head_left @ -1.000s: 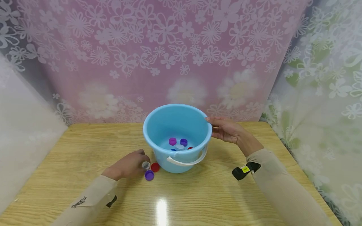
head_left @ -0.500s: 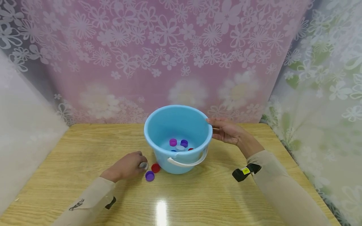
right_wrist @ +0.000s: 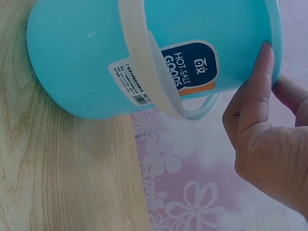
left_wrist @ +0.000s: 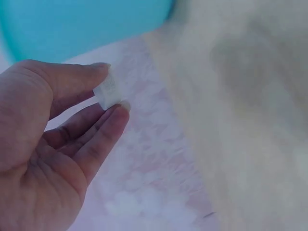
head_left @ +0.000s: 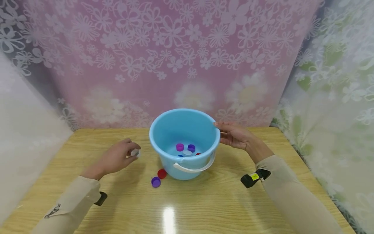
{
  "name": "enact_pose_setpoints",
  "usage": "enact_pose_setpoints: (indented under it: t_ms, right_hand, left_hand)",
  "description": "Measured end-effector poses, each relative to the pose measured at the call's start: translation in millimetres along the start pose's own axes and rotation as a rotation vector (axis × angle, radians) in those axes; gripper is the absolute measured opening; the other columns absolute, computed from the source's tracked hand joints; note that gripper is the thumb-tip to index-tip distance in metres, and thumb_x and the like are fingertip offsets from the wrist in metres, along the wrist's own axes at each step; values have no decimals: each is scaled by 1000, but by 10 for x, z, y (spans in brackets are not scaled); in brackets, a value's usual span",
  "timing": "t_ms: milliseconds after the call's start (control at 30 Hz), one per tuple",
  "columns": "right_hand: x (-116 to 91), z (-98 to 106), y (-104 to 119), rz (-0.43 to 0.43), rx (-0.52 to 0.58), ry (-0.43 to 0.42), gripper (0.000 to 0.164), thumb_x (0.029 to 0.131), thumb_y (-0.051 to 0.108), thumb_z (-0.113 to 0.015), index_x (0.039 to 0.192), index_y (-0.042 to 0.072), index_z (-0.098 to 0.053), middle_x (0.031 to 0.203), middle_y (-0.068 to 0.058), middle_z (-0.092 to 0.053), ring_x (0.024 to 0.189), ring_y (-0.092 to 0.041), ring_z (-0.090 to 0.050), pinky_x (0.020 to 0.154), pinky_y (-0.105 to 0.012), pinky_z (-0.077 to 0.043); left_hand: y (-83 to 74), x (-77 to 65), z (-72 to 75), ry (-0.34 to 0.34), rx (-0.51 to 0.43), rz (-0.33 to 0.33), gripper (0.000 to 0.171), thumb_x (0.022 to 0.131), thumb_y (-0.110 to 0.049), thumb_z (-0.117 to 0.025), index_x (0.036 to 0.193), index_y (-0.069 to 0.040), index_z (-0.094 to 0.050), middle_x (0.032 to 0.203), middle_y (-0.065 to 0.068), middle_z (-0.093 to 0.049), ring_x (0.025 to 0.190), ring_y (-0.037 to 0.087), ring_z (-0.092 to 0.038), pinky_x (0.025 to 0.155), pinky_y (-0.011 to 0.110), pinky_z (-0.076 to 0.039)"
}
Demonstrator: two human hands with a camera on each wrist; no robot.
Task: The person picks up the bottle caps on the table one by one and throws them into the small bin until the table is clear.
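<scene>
My left hand (head_left: 118, 157) is raised over the table to the left of the light blue bucket (head_left: 184, 167). Between thumb and fingertips it pinches a small whitish bottle cap (left_wrist: 109, 91), seen side-on in the left wrist view. At the bucket's right side, my right hand (head_left: 233, 135) grips the rim, with fingers on both sides of the wall in the right wrist view. Inside the bucket lie several caps, among them a pink cap (head_left: 180, 147), a purple cap (head_left: 191, 148) and a white cap (head_left: 187, 152). By its base lie a red cap (head_left: 162, 174) and another purple cap (head_left: 156, 182).
The bucket stands on a wooden table (head_left: 222, 201), its white handle (head_left: 193, 169) hanging down in front. A printed label (right_wrist: 192, 67) is on its side. A pink flowered curtain (head_left: 175, 65) hangs behind the table's far edge.
My left hand has lifted the whitish cap from beside the red and purple caps, moving left and away from me. The right hand stays on the rim, and the bucket has hardly moved.
</scene>
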State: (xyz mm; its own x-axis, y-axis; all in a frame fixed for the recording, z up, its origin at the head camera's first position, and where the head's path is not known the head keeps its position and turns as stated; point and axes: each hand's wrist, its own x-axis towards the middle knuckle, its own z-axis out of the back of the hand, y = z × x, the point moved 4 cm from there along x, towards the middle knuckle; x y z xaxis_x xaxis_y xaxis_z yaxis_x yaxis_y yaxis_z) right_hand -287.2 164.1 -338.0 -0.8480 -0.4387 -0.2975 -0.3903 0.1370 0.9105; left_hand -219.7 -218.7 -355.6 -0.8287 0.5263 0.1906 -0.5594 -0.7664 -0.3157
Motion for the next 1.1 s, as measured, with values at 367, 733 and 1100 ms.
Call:
enact_pose_setpoints:
  t_ms: [367, 733, 1100]
  right_hand:
    - [-13, -19, -3, 1, -2, -4, 21, 98, 21, -57, 108, 3, -63, 107, -10, -58, 91, -20, -65, 78, -30, -56]
    - [-16, -19, 7, -5, -6, -26, 33, 97, 21, -59, 121, -2, -54, 111, -12, -57, 94, -22, -65, 79, -31, -56]
    - [-14, -13, 4, 4, -5, -11, 29, 97, 21, -58, 118, 1, -56, 111, -11, -57, 93, -21, -65, 78, -31, -56]
  left_hand:
    - [-187, 230, 833, -188, 113, -60, 23, 86, -5, -69, 108, 1, -64, 90, 9, -55, 72, 18, -50, 59, 34, -46]
    - [-491, 626, 1196, -198, 125, -99, 26, 87, -6, -69, 111, 0, -65, 101, 12, -59, 81, 24, -57, 70, 38, -51]
    - [-755, 971, 1132, -149, 133, -122, 26, 87, -12, -70, 111, -3, -67, 100, 10, -61, 84, 24, -56, 72, 37, -53]
